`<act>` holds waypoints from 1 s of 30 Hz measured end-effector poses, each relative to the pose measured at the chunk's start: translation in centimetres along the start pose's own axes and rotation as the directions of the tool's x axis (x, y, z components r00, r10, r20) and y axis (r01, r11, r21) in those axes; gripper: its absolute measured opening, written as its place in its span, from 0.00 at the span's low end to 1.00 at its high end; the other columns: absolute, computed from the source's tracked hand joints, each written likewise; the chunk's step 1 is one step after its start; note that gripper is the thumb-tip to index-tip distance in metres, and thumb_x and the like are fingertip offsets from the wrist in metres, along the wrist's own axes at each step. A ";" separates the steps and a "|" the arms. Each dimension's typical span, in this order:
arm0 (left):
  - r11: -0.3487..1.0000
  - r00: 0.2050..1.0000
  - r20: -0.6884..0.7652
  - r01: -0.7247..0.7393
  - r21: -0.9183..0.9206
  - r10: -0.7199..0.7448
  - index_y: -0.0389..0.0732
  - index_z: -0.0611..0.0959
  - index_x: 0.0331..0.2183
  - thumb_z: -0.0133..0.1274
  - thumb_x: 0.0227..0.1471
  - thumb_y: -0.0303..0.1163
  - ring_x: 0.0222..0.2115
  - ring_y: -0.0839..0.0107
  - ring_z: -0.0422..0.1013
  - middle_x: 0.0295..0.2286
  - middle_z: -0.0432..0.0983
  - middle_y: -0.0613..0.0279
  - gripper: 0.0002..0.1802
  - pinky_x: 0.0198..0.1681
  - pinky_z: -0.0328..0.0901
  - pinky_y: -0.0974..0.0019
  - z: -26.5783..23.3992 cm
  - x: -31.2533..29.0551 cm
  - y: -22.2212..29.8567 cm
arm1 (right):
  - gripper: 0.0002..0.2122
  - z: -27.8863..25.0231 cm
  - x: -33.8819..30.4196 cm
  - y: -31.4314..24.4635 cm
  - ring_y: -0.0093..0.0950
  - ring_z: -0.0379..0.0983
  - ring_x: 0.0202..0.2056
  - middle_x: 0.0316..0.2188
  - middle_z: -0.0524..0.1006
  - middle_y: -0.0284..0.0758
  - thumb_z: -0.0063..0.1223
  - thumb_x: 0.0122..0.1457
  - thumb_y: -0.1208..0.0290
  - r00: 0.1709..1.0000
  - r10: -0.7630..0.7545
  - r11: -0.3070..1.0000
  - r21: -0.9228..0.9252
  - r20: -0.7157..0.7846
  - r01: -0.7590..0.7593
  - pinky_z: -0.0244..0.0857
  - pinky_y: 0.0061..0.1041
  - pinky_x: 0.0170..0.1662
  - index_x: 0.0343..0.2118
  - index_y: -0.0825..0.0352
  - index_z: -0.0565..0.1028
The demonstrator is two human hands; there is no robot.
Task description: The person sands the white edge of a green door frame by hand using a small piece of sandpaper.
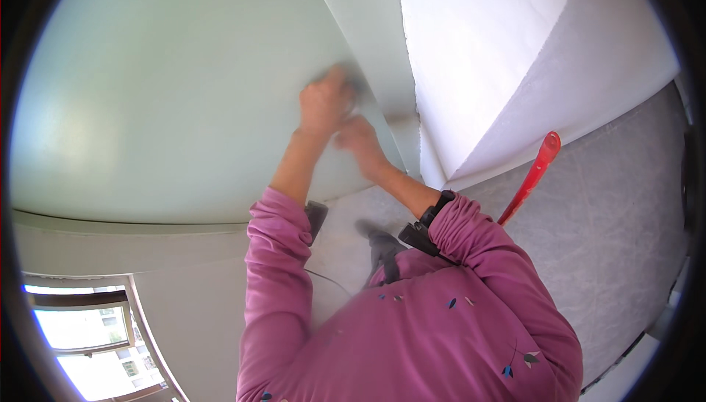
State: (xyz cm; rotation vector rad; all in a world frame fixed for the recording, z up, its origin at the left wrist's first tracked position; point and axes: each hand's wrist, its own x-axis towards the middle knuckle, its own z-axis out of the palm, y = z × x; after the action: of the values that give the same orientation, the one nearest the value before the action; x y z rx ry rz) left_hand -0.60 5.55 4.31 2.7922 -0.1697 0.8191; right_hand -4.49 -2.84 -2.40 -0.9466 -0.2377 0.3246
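Note:
Both my hands are held close together at a smooth pale green wall surface (pixel 162 93), near its right-hand edge. My left hand (pixel 325 102) is closed in a fist against that surface, and a dark, blurred patch shows beside its knuckles. Just below it and to the right, my right hand (pixel 359 141) has its fingers curled in toward the left one. What either hand grips is hidden by the fingers and softened by motion blur. A black band (pixel 441 205) circles my right wrist.
White wall faces (pixel 478 42) with a ragged edge rise at the right. A red handle (pixel 540 163) sticks up beside my right arm from the grey floor (pixel 610 203). A window (pixel 92 328) lies at the lower left. Dark box-like pieces (pixel 316 220) are near my elbows.

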 end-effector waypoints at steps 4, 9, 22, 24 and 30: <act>0.999 0.999 -0.013 -0.030 -0.036 0.030 0.41 0.67 0.20 0.51 0.35 0.26 0.12 0.60 0.64 0.11 0.66 0.61 0.08 0.15 0.59 0.63 -0.1 -0.1 -0.1 | 0.11 0.1 -0.2 0.0 0.18 0.61 0.20 0.23 0.67 0.31 0.42 0.53 0.66 0.999 -0.040 0.999 0.010 0.005 0.040 0.57 0.16 0.25 0.31 0.69 0.63; 1.000 0.998 -0.055 -0.029 -0.004 0.029 0.41 0.67 0.20 0.51 0.35 0.26 0.12 0.61 0.63 0.11 0.66 0.61 0.08 0.15 0.59 0.63 0.6 -0.1 -0.3 | 0.11 0.3 0.2 1.0 0.18 0.61 0.20 0.22 0.66 0.30 0.41 0.53 0.65 0.998 -0.062 0.998 -0.024 -0.009 0.062 0.57 0.17 0.25 0.32 0.69 0.63; 0.999 1.000 -0.008 -0.029 0.015 0.029 0.41 0.67 0.20 0.51 0.34 0.26 0.13 0.60 0.65 0.12 0.66 0.61 0.09 0.16 0.60 0.63 -0.2 0.0 0.0 | 0.11 0.8 -0.3 0.0 0.18 0.61 0.20 0.22 0.66 0.30 0.42 0.52 0.66 0.999 -0.036 0.999 -0.032 -0.034 0.035 0.57 0.16 0.24 0.31 0.70 0.63; 1.000 1.000 -0.025 -0.002 0.018 0.003 0.41 0.67 0.20 0.51 0.34 0.26 0.13 0.60 0.65 0.12 0.67 0.61 0.09 0.16 0.60 0.63 0.3 -0.1 0.2 | 0.11 0.6 0.1 0.9 0.18 0.61 0.20 0.22 0.66 0.30 0.43 0.52 0.66 0.998 -0.042 0.998 -0.040 -0.037 0.041 0.57 0.16 0.24 0.30 0.70 0.63; 0.999 0.998 -0.068 0.018 0.037 -0.016 0.41 0.67 0.19 0.52 0.34 0.26 0.13 0.60 0.65 0.12 0.66 0.61 0.09 0.16 0.60 0.63 0.8 -0.1 0.2 | 0.10 -0.3 0.2 0.6 0.18 0.61 0.20 0.21 0.66 0.31 0.43 0.52 0.67 0.997 -0.081 0.994 -0.074 0.010 0.081 0.57 0.17 0.24 0.29 0.71 0.64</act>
State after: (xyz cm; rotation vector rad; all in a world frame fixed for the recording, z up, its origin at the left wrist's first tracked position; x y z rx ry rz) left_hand -0.32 5.20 3.61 2.7921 -0.1202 0.9204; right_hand -4.27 -2.66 -3.04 -1.0062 -0.2953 0.2457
